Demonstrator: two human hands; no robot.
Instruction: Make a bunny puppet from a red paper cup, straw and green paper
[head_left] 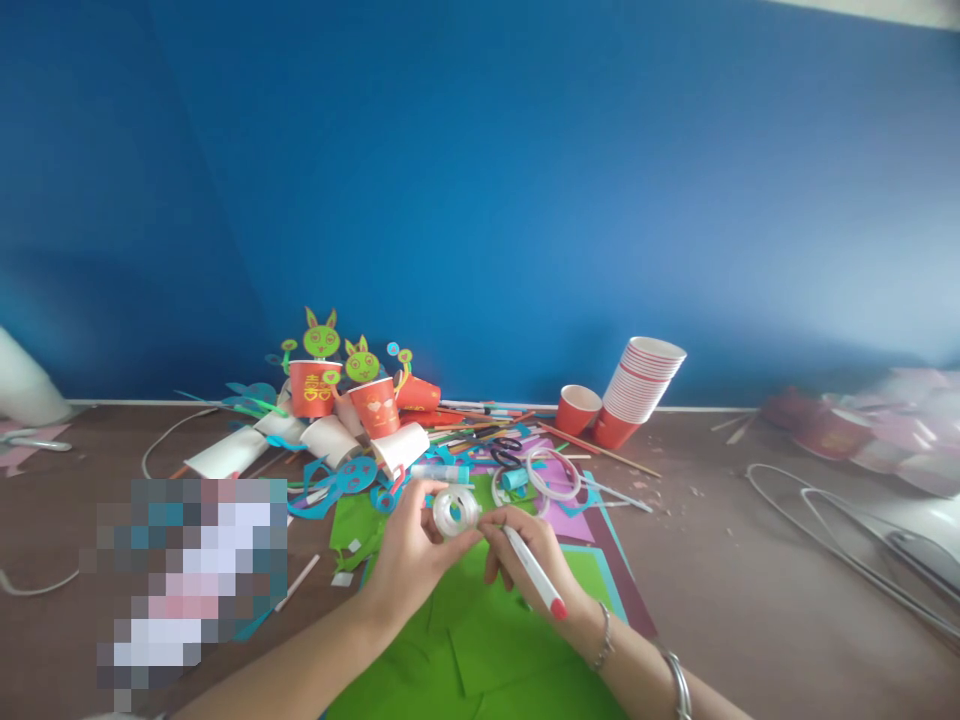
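Note:
My left hand (405, 565) grips a small roll of transparent tape (442, 516) between thumb and fingers, its ring facing me. Close beside it, my right hand (551, 560) holds a white marker (531, 566) with a red end pointing down towards my wrist. The right thumb and forefinger are pinched at the roll's right edge; whether they grip the tape's end is too small to tell. Beneath both hands lie green paper sheets (517, 650). Just beyond them are a glue stick (439, 473) and black-handled scissors (507, 453).
Red paper cups with green rabbit faces (321, 340) stand at the back left, among white cups (229, 452) lying on their sides. A tilted stack of paper cups (641, 385) rises at the back right, beside a single red cup (577, 410). Cables (810, 500) cross the table's right side.

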